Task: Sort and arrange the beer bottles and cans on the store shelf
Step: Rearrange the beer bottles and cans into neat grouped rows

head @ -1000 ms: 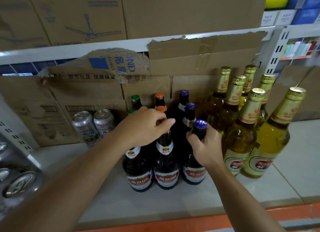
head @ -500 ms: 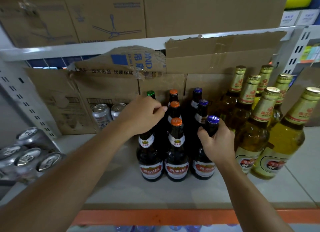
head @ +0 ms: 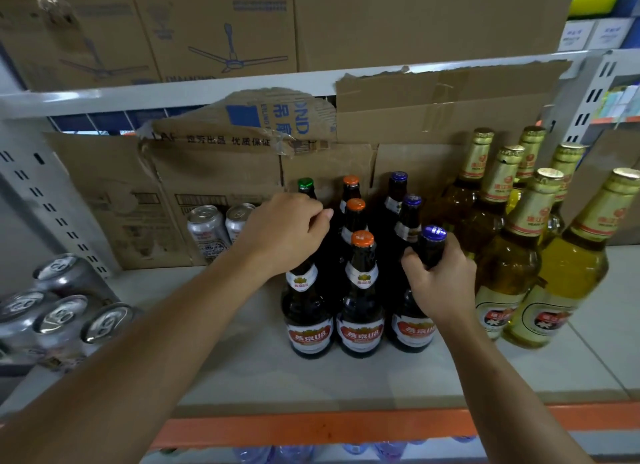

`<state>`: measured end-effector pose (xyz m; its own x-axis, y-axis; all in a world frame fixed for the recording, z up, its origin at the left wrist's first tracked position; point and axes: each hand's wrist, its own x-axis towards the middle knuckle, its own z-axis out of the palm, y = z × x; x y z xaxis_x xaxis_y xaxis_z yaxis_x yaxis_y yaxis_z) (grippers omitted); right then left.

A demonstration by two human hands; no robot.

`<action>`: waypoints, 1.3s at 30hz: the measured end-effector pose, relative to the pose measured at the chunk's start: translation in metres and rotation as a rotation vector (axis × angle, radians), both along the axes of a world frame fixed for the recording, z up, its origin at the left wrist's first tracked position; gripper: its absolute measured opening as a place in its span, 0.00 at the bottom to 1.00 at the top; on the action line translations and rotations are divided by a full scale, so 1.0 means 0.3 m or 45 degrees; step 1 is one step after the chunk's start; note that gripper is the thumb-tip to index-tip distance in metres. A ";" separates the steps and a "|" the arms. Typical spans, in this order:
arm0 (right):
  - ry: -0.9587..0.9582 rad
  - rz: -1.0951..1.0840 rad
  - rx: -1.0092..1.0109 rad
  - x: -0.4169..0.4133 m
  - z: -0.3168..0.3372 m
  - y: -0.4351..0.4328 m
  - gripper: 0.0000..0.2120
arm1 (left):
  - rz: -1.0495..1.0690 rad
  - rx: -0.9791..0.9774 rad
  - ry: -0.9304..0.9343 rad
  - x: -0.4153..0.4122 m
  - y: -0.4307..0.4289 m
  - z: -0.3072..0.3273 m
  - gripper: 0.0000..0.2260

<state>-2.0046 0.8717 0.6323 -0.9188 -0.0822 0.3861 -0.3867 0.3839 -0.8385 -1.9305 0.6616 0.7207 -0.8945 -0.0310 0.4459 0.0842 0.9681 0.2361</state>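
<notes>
Left hand (head: 287, 231) now off orange cap (head: 362, 238)

Dark bottles (head: 360, 311) are stood on the shelf (head: 242, 377); cans (head: 207, 231) are set left of them, yellow bottles (head: 509, 263) right, boxes (head: 138, 200) behind.

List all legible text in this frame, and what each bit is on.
"燕京U8": front labels of the three front dark bottles.
"优质保证": torn cardboard flap; the characters to its left are unclear.
"DND" and "吊": blue print on the same flap, cut off at the tear.
Pale bottles: neck and body labels too blurred to read.
Cans and upper boxes: print too small to read.
</notes>
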 end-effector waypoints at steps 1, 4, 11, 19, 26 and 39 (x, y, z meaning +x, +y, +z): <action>-0.005 -0.032 0.002 0.008 -0.001 -0.004 0.08 | -0.001 -0.006 0.039 0.008 -0.013 0.005 0.22; 0.014 -0.166 -0.027 0.041 0.002 -0.018 0.14 | -0.023 -0.065 0.046 0.037 -0.059 0.023 0.22; 0.377 -0.473 -0.285 0.168 0.067 -0.062 0.19 | 0.032 -0.207 -0.177 0.150 -0.267 0.061 0.21; 0.621 -0.092 -0.261 0.312 0.084 -0.333 0.09 | 0.125 -0.198 -0.340 0.321 -0.553 -0.001 0.22; 0.532 0.122 -0.262 0.446 0.064 -0.542 0.09 | 0.207 -0.100 -0.338 0.498 -0.723 -0.054 0.19; -0.029 0.555 -0.131 0.637 -0.033 -0.859 0.09 | 0.211 0.046 -0.556 0.551 -0.789 -0.198 0.24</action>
<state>-1.8134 0.6141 0.6223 -0.8152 -0.4261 0.3924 -0.4748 0.1033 -0.8740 -1.7652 0.4249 0.6612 -0.9799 -0.1980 0.0244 -0.1858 0.9505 0.2488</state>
